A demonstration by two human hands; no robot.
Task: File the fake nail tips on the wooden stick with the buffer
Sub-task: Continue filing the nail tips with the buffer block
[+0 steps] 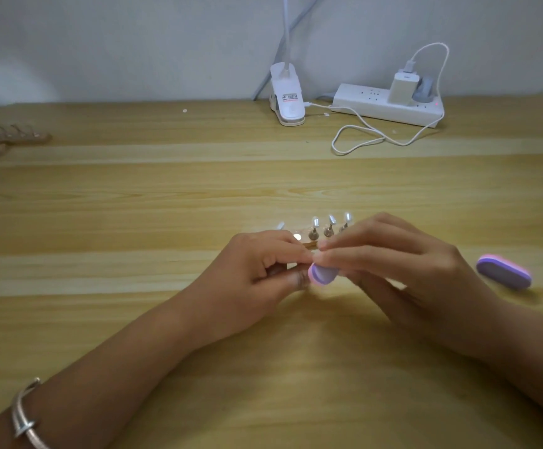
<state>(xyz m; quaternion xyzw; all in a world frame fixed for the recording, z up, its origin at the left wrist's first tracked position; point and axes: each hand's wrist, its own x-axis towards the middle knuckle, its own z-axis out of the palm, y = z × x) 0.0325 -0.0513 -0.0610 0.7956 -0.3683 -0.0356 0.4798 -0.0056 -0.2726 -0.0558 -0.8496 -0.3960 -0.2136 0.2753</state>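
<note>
**Left hand (263, 264) and right hand (393, 264) meet at the stick, filing in progress**

Left fingers curl round the near end of the wooden stick (309, 244) and hold it just above the table (166, 205). The right hand pinches a small purple-and-pink buffer (323, 275) between thumb and fingers. Its rounded end pokes out where the two hands' fingertips touch.

The stick lies crosswise between and just behind the hands. Its clear nail tips (331, 219) stand on little metal mounts and point away from the person. Four tips show: three in a row above the right fingers and one further left. Any tip at the buffer is hidden under the fingers.

Judging by the pose, the work is mid-way: the buffer sits low at the stick's near edge, at or beside a covered tip, while the visible tips are well apart from it. Blur makes it impossible to tell which tips are already filed, so the share done cannot be read. At least the four exposed tips seem likely to need a pass or a check.

A second buffer (503, 272) lies on the table near the right hand, apart from it. More sticks (7, 137) rest at the far left edge.
</note>
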